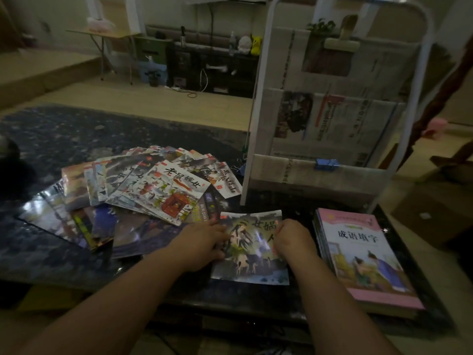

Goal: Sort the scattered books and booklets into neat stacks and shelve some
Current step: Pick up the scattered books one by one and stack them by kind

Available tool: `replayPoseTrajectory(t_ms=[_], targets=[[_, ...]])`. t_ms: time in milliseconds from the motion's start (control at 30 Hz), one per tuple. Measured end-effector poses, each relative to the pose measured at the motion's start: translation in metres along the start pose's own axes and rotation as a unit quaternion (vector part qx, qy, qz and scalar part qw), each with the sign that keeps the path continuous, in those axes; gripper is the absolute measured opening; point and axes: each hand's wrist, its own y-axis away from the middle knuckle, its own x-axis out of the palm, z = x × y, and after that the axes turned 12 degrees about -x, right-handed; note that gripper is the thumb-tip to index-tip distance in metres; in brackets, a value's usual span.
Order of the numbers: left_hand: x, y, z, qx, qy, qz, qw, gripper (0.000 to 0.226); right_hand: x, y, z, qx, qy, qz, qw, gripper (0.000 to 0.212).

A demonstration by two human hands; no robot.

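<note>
A thin picture booklet (252, 248) with a green and white painted cover lies flat on the dark table, near its front edge. My left hand (202, 243) grips its left edge, fingers curled over the cover. My right hand (294, 239) grips its right edge, fingers curled. To the left, several booklets (163, 185) are fanned out in a loose heap over darker books (84, 226). On the right sits a squared stack of pink-covered books (368, 260).
A white metal rack (330, 119) lined with newspaper stands on the table behind the booklet, with a blue binder clip (327, 164) on its lower lip. The dark marbled table (76, 139) extends far left. A cardboard box (432, 213) sits on the floor at the right.
</note>
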Motion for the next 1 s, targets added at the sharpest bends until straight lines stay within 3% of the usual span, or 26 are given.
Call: replayPoseTrajectory(t_ms=[133, 267, 367, 467, 900, 1000], targets=[[0.004, -0.002, -0.021, 0.012, -0.001, 0.012, 1.0, 0.055, -0.007, 0.005, -0.011, 0.022, 0.075, 0.042, 0.996, 0.036], [0.007, -0.004, -0.033, 0.03, 0.0, 0.016, 0.999, 0.053, -0.01, 0.013, -0.009, -0.079, 0.119, 0.017, 0.99, 0.046], [0.007, -0.003, -0.036, 0.032, 0.003, 0.012, 0.999, 0.052, -0.007, 0.018, 0.0, -0.154, 0.054, 0.086, 0.983, 0.065], [0.007, -0.003, -0.036, 0.037, 0.004, 0.005, 0.999, 0.053, -0.003, 0.021, 0.007, -0.172, 0.091, 0.142, 0.97, 0.081], [0.008, -0.004, -0.03, 0.043, 0.001, -0.006, 0.999, 0.052, 0.0, 0.019, 0.009, -0.171, 0.12, 0.145, 0.967, 0.075], [0.005, -0.005, -0.021, 0.02, 0.033, -0.045, 0.998, 0.053, 0.0, 0.019, 0.011, -0.177, 0.089, 0.121, 0.973, 0.063]])
